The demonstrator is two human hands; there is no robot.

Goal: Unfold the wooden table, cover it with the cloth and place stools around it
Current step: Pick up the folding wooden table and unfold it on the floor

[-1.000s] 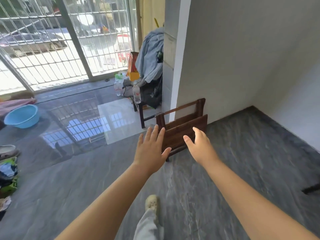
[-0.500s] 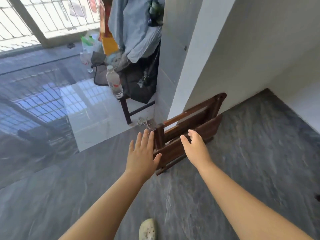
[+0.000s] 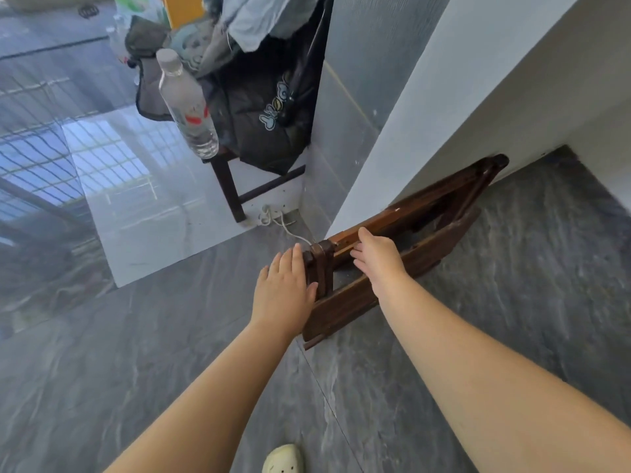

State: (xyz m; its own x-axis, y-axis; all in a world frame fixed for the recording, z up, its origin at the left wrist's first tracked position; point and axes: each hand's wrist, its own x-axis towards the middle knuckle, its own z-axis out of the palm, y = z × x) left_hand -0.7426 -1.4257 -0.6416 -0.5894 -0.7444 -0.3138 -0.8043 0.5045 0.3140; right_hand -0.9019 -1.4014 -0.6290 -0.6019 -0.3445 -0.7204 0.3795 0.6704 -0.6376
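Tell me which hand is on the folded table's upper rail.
The right hand, fingers over the upper rail of the folded wooden table, thumb below it. The left hand sits straight-fingered at the near end post instead.

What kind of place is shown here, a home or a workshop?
Most likely a room in a home: a polished grey tiled floor, a chair heaped with clothes and a water bottle, and a folded wooden table leaning against a white wall.

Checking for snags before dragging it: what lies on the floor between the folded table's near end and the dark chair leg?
Head view: a white cord and white plug block lie between the folded table and the chair leg.
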